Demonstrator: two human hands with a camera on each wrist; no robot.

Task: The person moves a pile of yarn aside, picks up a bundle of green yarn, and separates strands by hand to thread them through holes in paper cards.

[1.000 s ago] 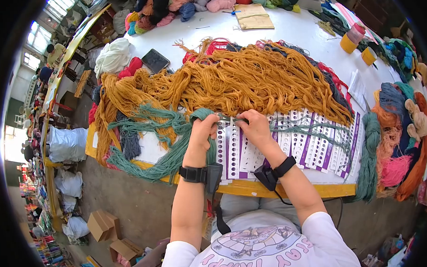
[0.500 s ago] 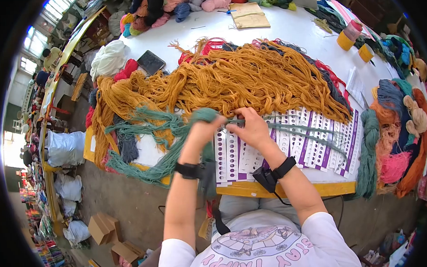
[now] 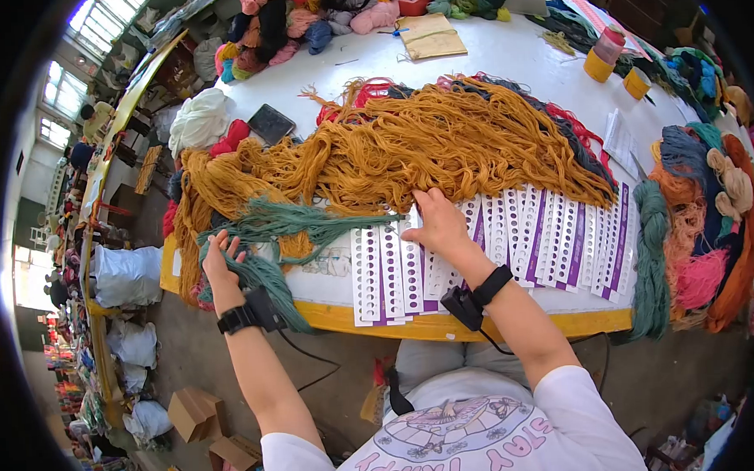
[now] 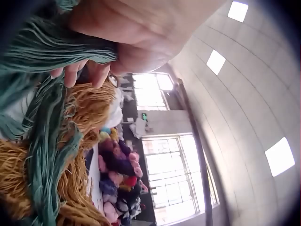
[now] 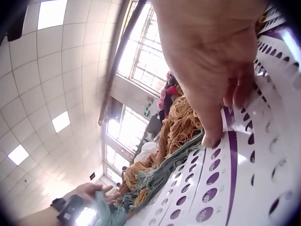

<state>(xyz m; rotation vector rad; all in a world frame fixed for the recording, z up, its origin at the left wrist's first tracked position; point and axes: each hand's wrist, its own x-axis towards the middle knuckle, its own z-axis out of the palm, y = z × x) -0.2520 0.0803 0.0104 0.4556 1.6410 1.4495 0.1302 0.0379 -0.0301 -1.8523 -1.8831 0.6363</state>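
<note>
In the head view, my left hand (image 3: 221, 262) is at the left front table edge, fingers spread apart. Green yarn (image 4: 56, 47) drapes across that palm, its strands passing between thumb and fingers in the left wrist view. From there the hank stretches over the table toward the right hand, ending on the cards. My right hand (image 3: 441, 225) rests on white-and-purple cards with punched holes (image 3: 378, 277), thumb and index apart. In the right wrist view its thumb (image 5: 212, 129) presses a card beside a purple strip, and the other fingers are partly hidden.
A broad heap of mustard yarn (image 3: 424, 142) lies behind the cards. A dark phone-like slab (image 3: 271, 123) and white yarn (image 3: 200, 121) sit at the left. Hanks of green yarn (image 3: 648, 259) and other colours hang at the right edge. Tape rolls (image 3: 605, 55) stand farther back.
My left hand has moved from beside the right hand out to the left, drawing green yarn with it and uncovering cards. Green strands that lay over the right-hand cards are gone. My right hand stays nearly in place.
</note>
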